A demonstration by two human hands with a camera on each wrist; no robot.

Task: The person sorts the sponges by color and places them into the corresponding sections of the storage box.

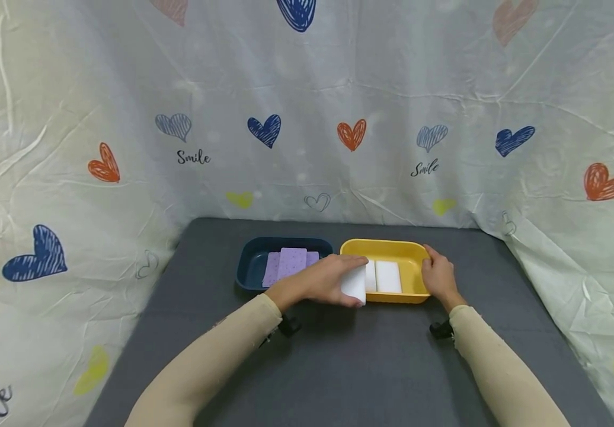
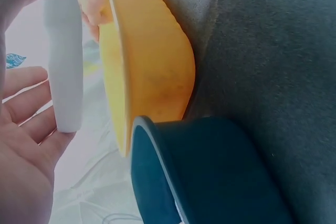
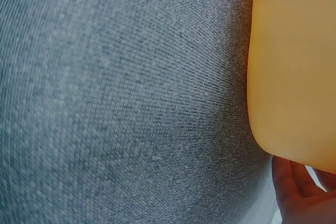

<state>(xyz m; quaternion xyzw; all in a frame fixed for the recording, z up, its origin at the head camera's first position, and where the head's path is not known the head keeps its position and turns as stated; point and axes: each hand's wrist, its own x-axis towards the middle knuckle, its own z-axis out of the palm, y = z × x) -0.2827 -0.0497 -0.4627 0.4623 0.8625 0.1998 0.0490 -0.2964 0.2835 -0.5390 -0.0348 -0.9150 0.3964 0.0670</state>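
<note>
My left hand [image 1: 324, 280] pinches a white sponge block [image 1: 355, 286] between thumb and fingers, at the left front corner of a yellow tray [image 1: 397, 298]. In the left wrist view the block [image 2: 65, 61] is held upright on its edge, above the table and beside the tray's rim. My right hand [image 1: 439, 279] grips the tray's right end at the rim; the right wrist view shows only part of its fingers [image 3: 294, 184] against the tray's end wall. White sponge blocks [image 1: 389, 277] lie inside the tray, partly hidden by my left hand.
A dark blue tray [image 1: 249, 270] stands just left of the yellow one and holds several purple sponges [image 1: 292, 261]. Both trays sit near the back of a grey cloth-covered table [image 1: 349, 373]. A white curtain [image 1: 307, 166] printed with hearts hangs behind and at the sides.
</note>
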